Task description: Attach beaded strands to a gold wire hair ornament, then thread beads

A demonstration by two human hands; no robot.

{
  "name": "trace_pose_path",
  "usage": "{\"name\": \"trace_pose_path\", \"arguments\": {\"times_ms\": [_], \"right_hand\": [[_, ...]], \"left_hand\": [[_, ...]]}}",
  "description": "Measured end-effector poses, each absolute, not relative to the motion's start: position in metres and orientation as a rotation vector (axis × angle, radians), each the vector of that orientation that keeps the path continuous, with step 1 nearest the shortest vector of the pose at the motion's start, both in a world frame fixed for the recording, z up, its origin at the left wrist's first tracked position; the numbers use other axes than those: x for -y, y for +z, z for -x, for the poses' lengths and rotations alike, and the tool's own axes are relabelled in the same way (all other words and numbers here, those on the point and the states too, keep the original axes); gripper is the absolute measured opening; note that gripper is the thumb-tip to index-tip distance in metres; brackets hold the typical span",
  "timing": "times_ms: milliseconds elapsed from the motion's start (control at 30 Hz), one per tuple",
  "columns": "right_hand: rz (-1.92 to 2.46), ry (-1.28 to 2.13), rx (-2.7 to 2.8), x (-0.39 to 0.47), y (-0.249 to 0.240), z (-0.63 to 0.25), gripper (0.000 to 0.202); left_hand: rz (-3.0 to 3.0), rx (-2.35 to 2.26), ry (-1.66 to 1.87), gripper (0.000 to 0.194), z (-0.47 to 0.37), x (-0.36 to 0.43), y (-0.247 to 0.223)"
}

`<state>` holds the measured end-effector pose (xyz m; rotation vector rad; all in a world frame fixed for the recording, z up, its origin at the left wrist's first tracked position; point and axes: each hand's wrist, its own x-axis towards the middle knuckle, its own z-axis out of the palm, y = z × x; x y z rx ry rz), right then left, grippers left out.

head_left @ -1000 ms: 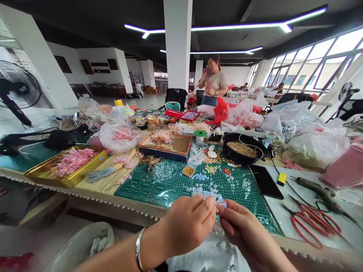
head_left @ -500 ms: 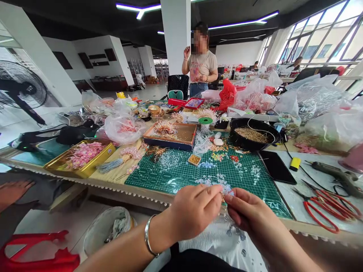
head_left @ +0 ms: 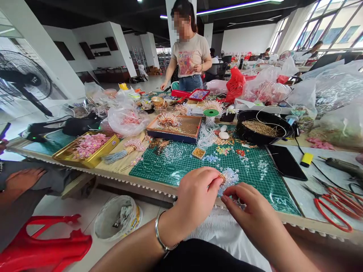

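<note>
My left hand [head_left: 198, 192], with a silver bangle at the wrist, pinches the gold-coloured base of a beaded flower ornament [head_left: 229, 177]. The piece fans out in pale blue and clear petals above the front edge of the green cutting mat [head_left: 167, 166]. My right hand [head_left: 251, 206] has thumb and forefinger closed at the ornament's lower edge; fine detail between those fingertips is too small to make out. Beyond my hands on the mat lie loose blue petals [head_left: 211, 158], a small square dish of gold beads [head_left: 198, 152] and scattered clear beads [head_left: 176, 154].
At right lie red-handled pliers [head_left: 330, 211], a black phone [head_left: 287, 162], a yellow lighter [head_left: 306, 159] and a glue gun [head_left: 342, 166]. A black bowl [head_left: 241, 130] and a shallow box [head_left: 195, 138] stand behind. A gold tin [head_left: 90, 160] is left. Someone stands across the table.
The ornament has turned, so more of its petals show beyond my left fingers. My right hand has shifted slightly right. The person opposite has come nearer and lowered a raised hand.
</note>
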<state>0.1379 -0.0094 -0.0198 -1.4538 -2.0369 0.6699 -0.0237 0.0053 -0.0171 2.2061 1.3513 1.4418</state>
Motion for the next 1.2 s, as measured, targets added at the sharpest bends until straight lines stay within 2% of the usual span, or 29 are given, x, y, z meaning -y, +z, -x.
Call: {"name": "trace_pose_path", "arguments": {"times_ms": [333,567,633,700,800,933,1100,1200], "right_hand": [[1.356,0.506,2.236,0.000,0.013,-0.165,0.018],[1.622,0.882,2.320,-0.019,0.043,-0.168,0.023],[1.552,0.734,2.397,-0.021,0.044,-0.167,0.016],[1.417,0.397,2.500,-0.019,0.042,-0.165,0.012],[1.160,-0.073,2.621,-0.009,0.038,-0.161,0.026],[0.868,-0.555,2.774,0.004,0.036,-0.155,0.031],[0.893,-0.683,2.794,0.001,0.026,-0.152,0.041],[0.939,-0.639,2.746,-0.006,0.020,-0.152,0.026]], "left_hand": [[-2.196,-1.367,1.275,0.005,0.031,-0.006,-0.027],[-2.183,-1.364,1.203,0.007,0.032,0.001,-0.026],[-2.160,-1.370,1.184,0.009,0.034,0.002,-0.025],[-2.109,-1.382,1.132,0.009,0.035,0.002,-0.023],[-2.001,-1.399,1.046,0.007,0.037,0.002,-0.019],[-1.911,-1.390,0.987,0.008,0.039,0.001,-0.015],[-1.938,-1.409,0.961,0.011,0.037,0.002,-0.012],[-1.950,-1.396,0.944,0.013,0.037,0.002,-0.011]]}}
